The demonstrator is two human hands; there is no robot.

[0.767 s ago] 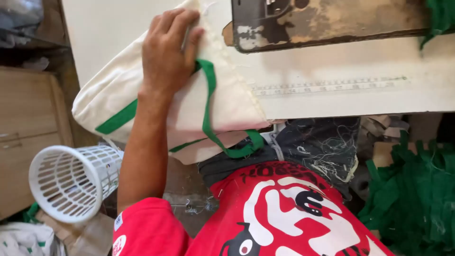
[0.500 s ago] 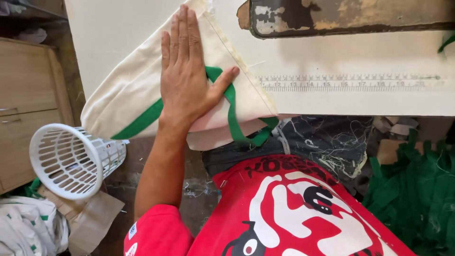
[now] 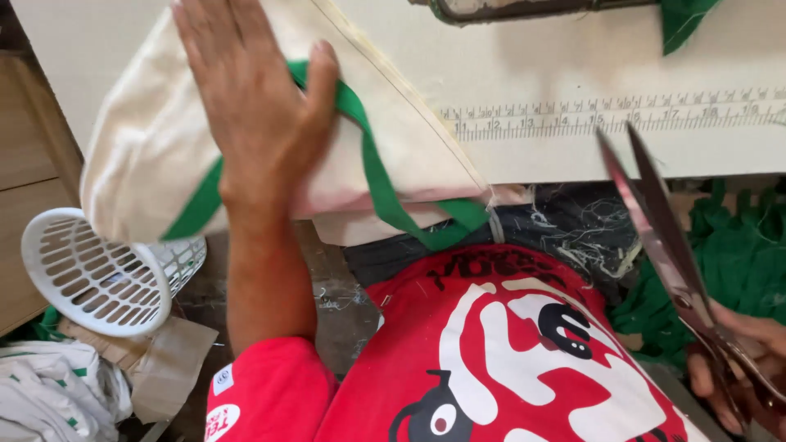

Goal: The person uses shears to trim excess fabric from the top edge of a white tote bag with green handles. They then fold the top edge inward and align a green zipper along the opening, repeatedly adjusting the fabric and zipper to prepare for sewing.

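Since earlier: scissors (image 3: 667, 245) now in view, blades apart, gripped by right hand (image 3: 737, 364). Left hand (image 3: 250, 106) lies flat, open, on bag (image 3: 155, 139) at counter (image 3: 565, 69) edge. Loose thread (image 3: 494, 219) at bag corner looks uncut; trimming apparently not begun.

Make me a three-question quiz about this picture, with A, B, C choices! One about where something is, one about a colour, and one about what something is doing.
1. Where is the white basket?
A. On the table
B. Down on the floor side, left of the person's arm
C. In the right hand

2. What colour is the strap on the cloth bag?
A. Green
B. Blue
C. Yellow

3. How are the scissors in the right hand?
A. Closed tight
B. Lying on the table
C. Blades parted, pointing up

Answers: 1 B, it sits low beside the arm, below the table edge. 2 A, the band under the left hand is green. 3 C, a gap shows between the two blades.
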